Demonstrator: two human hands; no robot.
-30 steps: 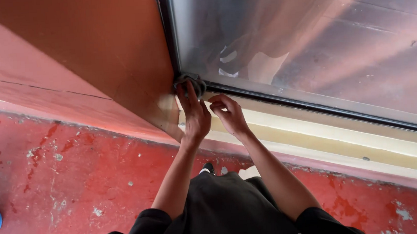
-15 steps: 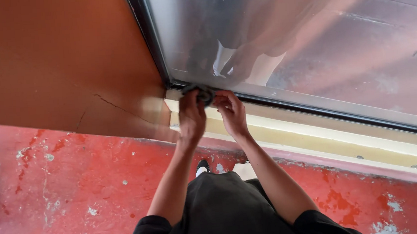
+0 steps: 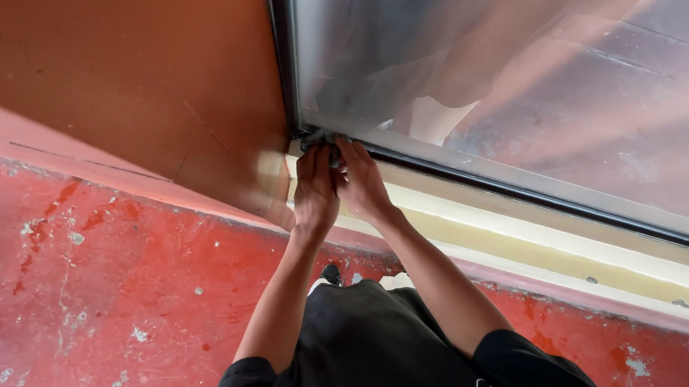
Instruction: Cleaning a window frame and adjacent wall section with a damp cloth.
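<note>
Where the scuffed red floor (image 3: 117, 298) fills the left and bottom of the view, its paint is chipped in pale flecks, and it runs up to the foot of a rust-orange wall (image 3: 127, 87) that takes up the upper left. That wall ends at a dark vertical window frame (image 3: 280, 52), and a cream sill (image 3: 574, 242) runs from the wall's lower corner down toward the right edge.

Both hands meet at the bottom left corner of the window, where the vertical frame joins the dark lower rail (image 3: 539, 196). The left hand (image 3: 314, 191) reaches up with its fingers curled and pressed together, its fingertips on a small dark, crumpled wad (image 3: 318, 139), seemingly a cloth or a strip of seal, lodged right in that corner. The right hand (image 3: 362, 186) lies just beside it, touching it, with fingers likewise bent and their tips on the same dark wad. Whether either hand truly pinches the wad or only pushes it against the frame cannot be told, since the fingertips cover it.

Right of the hands, the large pane (image 3: 514, 68) stretches to the upper right corner, hazy and reflective. Below, both bare forearms rise from short black sleeves, and the person's black shirt (image 3: 372, 353) fills the bottom middle.
</note>
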